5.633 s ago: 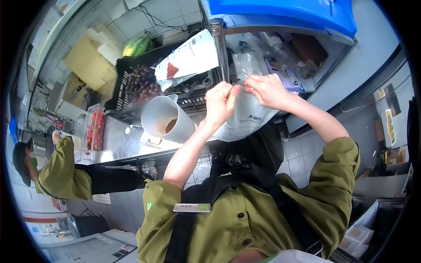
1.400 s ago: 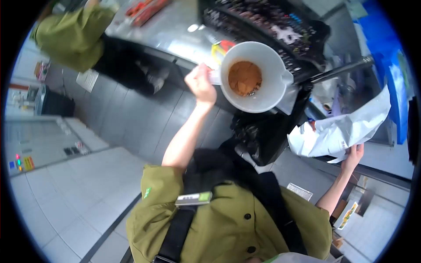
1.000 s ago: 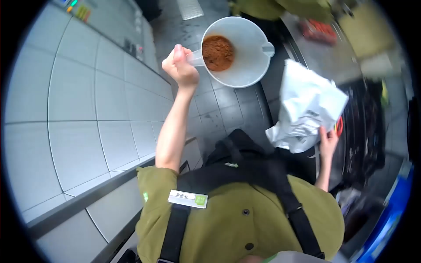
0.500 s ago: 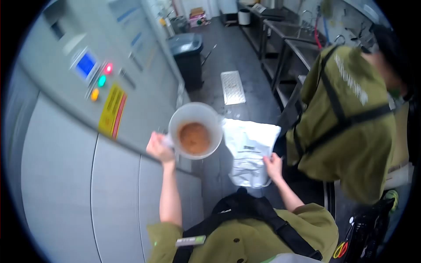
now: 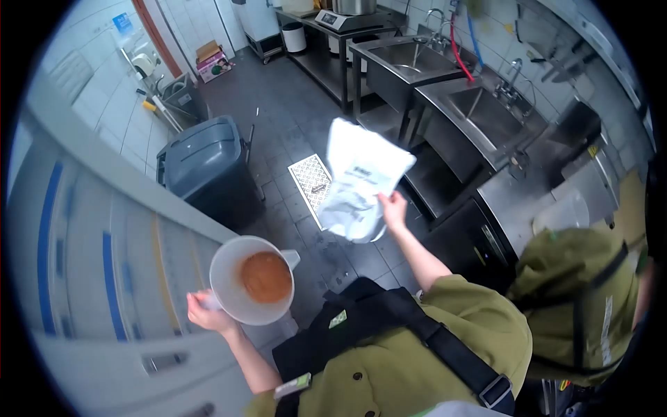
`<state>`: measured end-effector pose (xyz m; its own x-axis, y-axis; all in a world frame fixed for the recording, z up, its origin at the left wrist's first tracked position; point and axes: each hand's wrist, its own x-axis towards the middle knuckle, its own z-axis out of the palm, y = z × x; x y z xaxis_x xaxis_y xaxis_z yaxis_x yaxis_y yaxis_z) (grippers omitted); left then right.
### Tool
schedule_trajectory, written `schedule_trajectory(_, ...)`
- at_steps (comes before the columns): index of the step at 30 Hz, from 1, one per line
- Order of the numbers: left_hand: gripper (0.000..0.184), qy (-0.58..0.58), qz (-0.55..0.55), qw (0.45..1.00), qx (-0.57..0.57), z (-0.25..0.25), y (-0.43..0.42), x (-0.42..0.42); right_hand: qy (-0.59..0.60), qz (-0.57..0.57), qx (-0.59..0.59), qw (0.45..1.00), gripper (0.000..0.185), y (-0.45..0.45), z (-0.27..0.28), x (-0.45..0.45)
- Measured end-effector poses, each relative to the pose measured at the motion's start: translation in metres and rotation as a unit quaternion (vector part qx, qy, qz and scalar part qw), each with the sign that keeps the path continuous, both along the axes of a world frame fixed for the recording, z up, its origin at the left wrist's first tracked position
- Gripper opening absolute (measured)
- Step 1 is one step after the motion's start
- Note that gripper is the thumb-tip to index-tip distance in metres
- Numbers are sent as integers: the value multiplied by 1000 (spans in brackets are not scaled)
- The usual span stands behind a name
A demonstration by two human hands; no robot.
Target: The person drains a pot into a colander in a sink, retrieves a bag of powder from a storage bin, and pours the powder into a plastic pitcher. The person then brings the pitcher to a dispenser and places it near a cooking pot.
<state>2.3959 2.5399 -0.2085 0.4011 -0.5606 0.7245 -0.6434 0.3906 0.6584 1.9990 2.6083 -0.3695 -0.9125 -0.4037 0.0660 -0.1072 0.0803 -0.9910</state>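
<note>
My left hand (image 5: 208,314) grips the handle of a translucent plastic measuring jug (image 5: 226,281). Brown powder or liquid (image 5: 266,277) covers the jug's bottom; which of the two I cannot tell. The jug's spout points to the upper right. In my right hand (image 5: 393,210) a white printed pouch (image 5: 361,174) is pinched by its lower right edge, out in front of me. The pouch looks crumpled toward its lower end, and its print is too blurred to read. Jug and pouch are apart.
A grey lidded bin (image 5: 205,156) stands ahead on the left, beyond a cabinet (image 5: 90,278). Steel sinks (image 5: 486,115) line the right wall. A white patterned floor panel (image 5: 306,182) lies ahead. A co-worker in an olive shirt (image 5: 577,299) is close on my right.
The view has swung right and forward, past the cabinet's control panel. The jug now appears lower left, the pouch higher and further from the jug. The co-worker shows lower right. Both holds are unchanged.
</note>
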Motion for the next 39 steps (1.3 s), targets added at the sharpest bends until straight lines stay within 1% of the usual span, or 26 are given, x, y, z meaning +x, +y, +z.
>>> schedule_trajectory(1, 29, -123, 50, 991, -25, 11, -94, 23, 28, -35, 2, 999, 25, -51, 11, 5)
schedule_trajectory(3, 21, -43, -44, 995, 79, 9, -226, 44, 67, -88, 13, 994, 22, -101, 30, -11)
schedule_trajectory(4, 22, 86, -123, 979, 138, 7, -263, 42, 43, -115, 52, 991, 22, -102, 41, -26)
schedule_trajectory(5, 28, 107, -71, 985, 112, 20, -291, 21, 119, -132, 120, 977, 23, -108, 45, -41)
schedule_trajectory(6, 32, 214, -103, 963, 125, 20, -326, 15, 104, -127, 69, 984, 25, -127, 33, -61)
schedule_trajectory(8, 33, 363, -193, 905, 109, 13, -386, 13, 163, -116, 70, 977, 27, -192, 23, -83)
schedule_trajectory(9, 34, 375, -170, 907, 93, 7, -405, 14, 152, -85, 83, 981, 27, -230, 11, -96)
schedule_trajectory(10, 34, 375, -174, 908, 65, 27, -386, 7, 132, -78, 76, 985, 27, -221, 14, -102)
schedule_trajectory(11, 35, 373, -163, 913, 40, 31, -423, 5, 87, -53, 74, 992, 27, -291, -4, -107)
schedule_trajectory(14, 36, 246, 11, 969, -9, 37, -458, 13, 50, -5, 119, 992, 27, -416, -27, -113)
schedule_trajectory(15, 35, 356, -46, 933, -7, 47, -463, 14, 61, 6, 103, 993, 26, -456, -33, -111)
schedule_trajectory(16, 36, 356, -14, 934, 1, 51, -465, 15, 71, 18, 79, 994, 26, -497, -38, -111)
schedule_trajectory(17, 34, 279, 38, 959, 3, 81, -441, -7, 75, 31, 89, 993, 27, -516, -31, -132)
schedule_trajectory(18, 33, 222, 94, 970, 22, 74, -440, 0, 101, 43, 117, 987, 27, -545, -34, -134)
schedule_trajectory(21, 36, 317, 34, 947, 31, 58, -449, 26, 125, 56, 194, 971, 30, -600, -54, -129)
schedule_trajectory(24, 38, 354, -81, 930, 59, 45, -467, 59, 118, 46, 253, 959, 33, -653, -62, -136)
schedule_trajectory(25, 35, 421, -214, 881, 20, 42, -484, 62, 133, 47, 245, 959, 33, -664, -61, -137)
schedule_trajectory(28, 30, 494, 78, 866, 1, 84, -525, 11, 137, 66, 288, 945, 32, -708, -57, -132)
schedule_trajectory(29, 25, 306, 171, 936, 0, 85, -528, 19, 129, 73, 313, 938, 32, -724, -58, -130)
schedule_trajectory(30, 22, 119, 302, 946, -9, 86, -531, 28, 146, 104, 288, 941, 33, -739, -68, -127)
schedule_trajectory(31, 21, 59, 345, 937, -24, 90, -538, 29, 139, 124, 287, 940, 32, -754, -66, -118)
schedule_trajectory(34, 18, 153, 259, 953, -18, 102, -561, 29, 144, 230, 274, 923, 27, -795, -58, -71)
schedule_trajectory(35, 17, 164, 245, 955, -9, 104, -570, 29, 68, 279, 203, 936, 24, -803, -33, -39)
schedule_trajectory(36, 16, 169, 236, 957, -3, 108, -576, 27, 64, 324, 233, 915, 21, -812, -43, -16)
schedule_trajectory(37, 16, 172, 229, 958, 4, 110, -582, 25, -1, 384, 195, 903, 18, -817, -27, 14)
schedule_trajectory(39, 15, 180, 216, 960, 18, 111, -590, 22, -9, 448, 254, 857, 19, -826, -29, 80)
